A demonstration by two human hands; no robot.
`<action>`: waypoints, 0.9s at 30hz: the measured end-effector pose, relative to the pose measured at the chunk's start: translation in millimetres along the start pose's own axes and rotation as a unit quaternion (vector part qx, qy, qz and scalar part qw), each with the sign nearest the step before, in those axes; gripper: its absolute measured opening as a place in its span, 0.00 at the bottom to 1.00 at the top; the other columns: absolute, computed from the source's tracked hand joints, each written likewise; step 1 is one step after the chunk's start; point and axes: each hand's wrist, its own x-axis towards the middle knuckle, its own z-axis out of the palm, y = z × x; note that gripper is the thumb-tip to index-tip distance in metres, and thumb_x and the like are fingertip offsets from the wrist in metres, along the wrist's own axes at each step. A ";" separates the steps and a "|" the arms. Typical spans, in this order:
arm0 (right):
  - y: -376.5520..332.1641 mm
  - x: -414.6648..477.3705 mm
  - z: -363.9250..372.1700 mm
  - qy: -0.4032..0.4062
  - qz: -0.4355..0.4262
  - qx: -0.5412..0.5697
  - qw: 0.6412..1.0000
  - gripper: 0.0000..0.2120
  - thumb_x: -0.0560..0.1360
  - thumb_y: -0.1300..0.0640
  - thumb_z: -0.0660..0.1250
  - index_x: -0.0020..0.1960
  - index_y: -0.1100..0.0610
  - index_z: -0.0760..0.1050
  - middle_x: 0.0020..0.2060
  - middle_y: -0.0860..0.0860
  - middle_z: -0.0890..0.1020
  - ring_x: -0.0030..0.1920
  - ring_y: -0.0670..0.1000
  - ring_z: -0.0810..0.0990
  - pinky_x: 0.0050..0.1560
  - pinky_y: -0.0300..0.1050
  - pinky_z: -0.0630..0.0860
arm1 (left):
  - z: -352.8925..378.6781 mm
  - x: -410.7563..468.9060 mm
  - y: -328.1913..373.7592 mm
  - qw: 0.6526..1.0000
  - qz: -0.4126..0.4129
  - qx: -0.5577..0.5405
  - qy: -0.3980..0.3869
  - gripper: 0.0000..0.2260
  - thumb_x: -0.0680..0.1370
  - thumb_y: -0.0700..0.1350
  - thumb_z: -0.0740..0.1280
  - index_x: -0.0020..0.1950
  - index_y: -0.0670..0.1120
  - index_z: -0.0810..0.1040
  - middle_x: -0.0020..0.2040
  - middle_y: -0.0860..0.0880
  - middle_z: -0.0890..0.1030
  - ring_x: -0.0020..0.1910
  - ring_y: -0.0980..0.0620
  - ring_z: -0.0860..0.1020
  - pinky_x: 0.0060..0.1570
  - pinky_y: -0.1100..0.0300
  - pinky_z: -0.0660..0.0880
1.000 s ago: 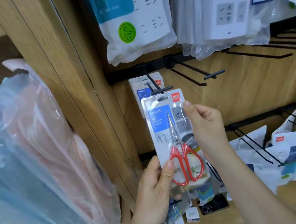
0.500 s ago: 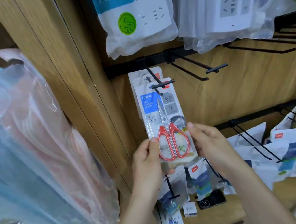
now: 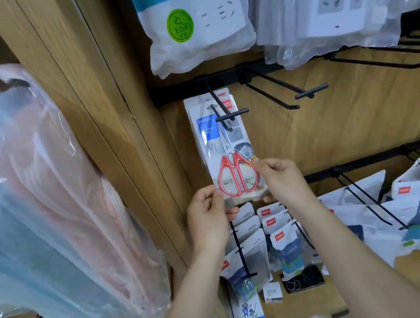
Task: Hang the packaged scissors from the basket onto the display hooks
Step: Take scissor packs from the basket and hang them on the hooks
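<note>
While pinched at its lower corners, packaged scissors [image 3: 226, 156] hang upright against the wooden back panel [image 3: 334, 124]. Left hand [image 3: 207, 219] closed on the lower left corner of the card, thumb in front and fingers behind. Right hand [image 3: 281, 178] closed on the lower right edge beside the red handles, thumb and forefinger pinching. Both hands gripping; neither free.

Long axis of pack vertical. Blades pointing up, red handle loops at the bottom. Printed face toward the camera. Top of card level with the black display hook [image 3: 226, 114]; hook's crossbar tip shows in front of the card, so the hang hole appears threaded on, though the hole itself not clearly visible. At least one more identical pack behind on the same hook.

Handling judgement: light, flat blister card, stiff enough to steer from the bottom corners but liable to flex and swing on the hook. Clear plastic front probably slick; card edges the better hold. Metal blades put most of the weight in the middle of the pack, so should settle plumb once let go.

Outward: neighbouring hook [image 3: 289, 92] to the right empty. Bagged power strips [image 3: 196, 19] above. Small pouches [image 3: 284, 245] on the lower hooks. Basket not in view.
</note>
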 end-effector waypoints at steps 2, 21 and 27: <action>-5.5 9.3 2.3 0.009 0.006 0.013 1.000 0.14 0.82 0.50 0.63 0.43 0.55 0.81 0.37 0.55 0.85 0.27 0.47 0.81 0.24 0.37 0.74 | 7.4 10.5 -0.6 1.000 -0.002 -0.014 0.014 0.06 0.83 0.43 0.62 0.56 0.48 0.78 0.45 0.49 0.85 0.34 0.54 0.81 0.35 0.65 0.79; 79.2 -144.3 -97.5 0.237 0.065 0.041 0.968 0.16 0.83 0.56 0.57 0.46 0.57 0.81 0.35 0.54 0.84 0.37 0.53 0.82 0.38 0.42 0.75 | -26.7 -69.1 -76.9 0.965 -0.014 0.098 -0.241 0.15 0.82 0.33 0.56 0.48 0.42 0.81 0.40 0.46 0.81 0.34 0.59 0.78 0.35 0.69 0.75; 129.8 -264.6 -118.4 0.333 0.114 0.024 0.936 0.16 0.84 0.56 0.57 0.46 0.58 0.80 0.34 0.53 0.83 0.33 0.47 0.81 0.36 0.38 0.73 | -33.4 -128.6 -124.4 0.925 -0.003 0.102 -0.366 0.13 0.80 0.30 0.58 0.46 0.39 0.81 0.35 0.46 0.80 0.30 0.59 0.76 0.34 0.69 0.75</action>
